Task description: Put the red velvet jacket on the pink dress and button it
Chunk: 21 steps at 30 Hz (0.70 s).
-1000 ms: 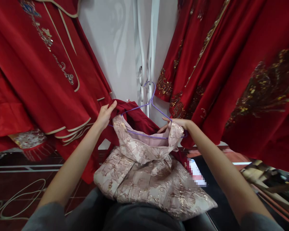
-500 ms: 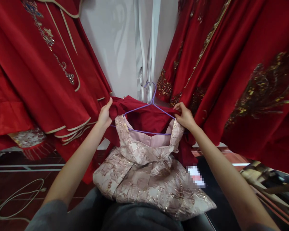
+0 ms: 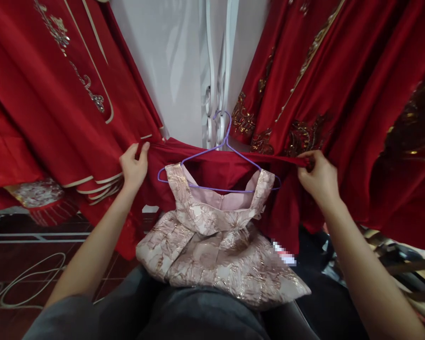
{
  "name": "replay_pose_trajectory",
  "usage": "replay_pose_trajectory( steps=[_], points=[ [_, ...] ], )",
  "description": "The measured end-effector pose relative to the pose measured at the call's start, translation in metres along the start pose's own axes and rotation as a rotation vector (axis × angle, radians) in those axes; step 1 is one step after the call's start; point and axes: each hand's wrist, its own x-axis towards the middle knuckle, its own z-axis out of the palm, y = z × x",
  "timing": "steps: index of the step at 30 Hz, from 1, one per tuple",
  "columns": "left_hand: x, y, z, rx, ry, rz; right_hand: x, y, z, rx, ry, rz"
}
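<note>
A dark red garment is stretched sideways behind a purple hanger. My left hand grips its left edge between thumb and fingers. On the other side my right hand pinches the right edge, pulling the cloth taut. From the hanger a pale pink and gold brocade dress hangs by its wide straps, its skirt spread across my lap. The hanger's two ends stick out past the straps, and its hook stands up before the white panel. I cannot tell exactly what kind of garment the red one is.
Red embroidered gowns hang at the left, and more red gowns with gold beading at the right. A white ornate panel stands between them. A coiled cable lies on the tiled floor at left.
Both hands have moved apart, away from the hanger, drawing the red garment out wider. The hanger's ends now show free of the cloth. The dress stays nearly in place.
</note>
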Motion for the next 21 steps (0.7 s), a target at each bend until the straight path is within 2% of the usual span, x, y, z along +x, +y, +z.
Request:
replay_pose_trajectory(
  steps=[2, 4, 5, 8, 10, 13, 16, 19, 21],
  points=[
    [-0.020, 0.005, -0.009, 0.074, 0.129, 0.051, -0.015, -0.011, -0.001, 0.085, 0.010, 0.073],
    [-0.043, 0.007, -0.016, 0.156, 0.128, 0.078, -0.030, -0.019, 0.003, 0.172, -0.014, 0.101],
    [-0.055, 0.007, -0.018, 0.206, 0.050, 0.095, -0.038, -0.022, 0.007, 0.208, -0.043, 0.099],
    [-0.079, 0.004, -0.022, 0.350, -0.339, 0.132, -0.055, -0.027, 0.023, 0.248, -0.207, 0.065],
    [-0.083, 0.003, -0.017, 0.419, -0.488, 0.098, -0.062, -0.029, 0.035, 0.232, -0.294, 0.074],
    [-0.077, 0.010, -0.001, 0.404, -0.514, 0.005, -0.063, -0.032, 0.053, 0.239, -0.297, 0.131],
    [-0.075, 0.030, 0.017, 0.317, -0.517, -0.042, -0.063, -0.045, 0.070, 0.310, -0.258, 0.129],
    [-0.092, 0.057, 0.027, 0.285, -0.565, -0.041, -0.068, -0.075, 0.083, 0.418, -0.252, 0.110],
    [-0.113, 0.074, 0.029, 0.184, -0.661, -0.005, -0.076, -0.101, 0.087, 0.504, -0.304, 0.092]
  ],
)
